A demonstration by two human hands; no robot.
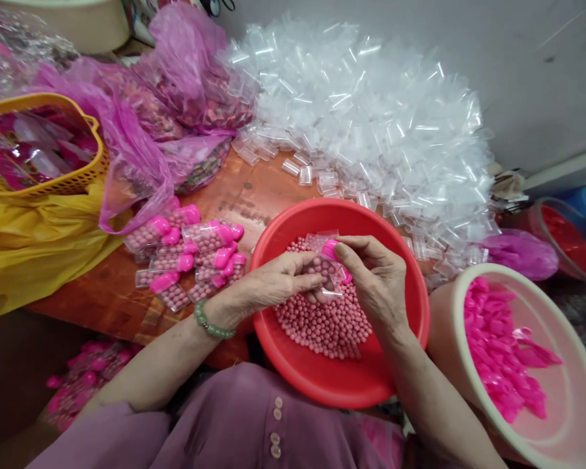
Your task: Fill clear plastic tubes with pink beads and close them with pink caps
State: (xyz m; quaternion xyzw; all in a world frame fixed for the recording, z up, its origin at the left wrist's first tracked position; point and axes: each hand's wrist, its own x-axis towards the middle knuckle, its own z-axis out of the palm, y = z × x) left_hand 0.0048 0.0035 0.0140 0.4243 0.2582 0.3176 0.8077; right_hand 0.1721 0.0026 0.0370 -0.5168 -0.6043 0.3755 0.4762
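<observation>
Over the red basin (342,384), my left hand (268,280) pinches a small clear flat plastic container (333,291) with pink beads in it. My right hand (378,280) is closed on a bright pink cap (329,249) at the upper side of that container. Whether the cap is fully seated cannot be made out. Another bit of pink (346,276) shows by my right fingers. Loose pink beads (317,326) lie in the basin below, with more clear containers (322,238) behind my fingers.
Filled, pink-capped containers (209,238) lie left of the basin. A big heap of clear containers (361,111) spreads behind it. A pale tub (461,286) with pink caps (501,345) stands right. At left are a yellow basket (43,98) and pink plastic bags (185,52).
</observation>
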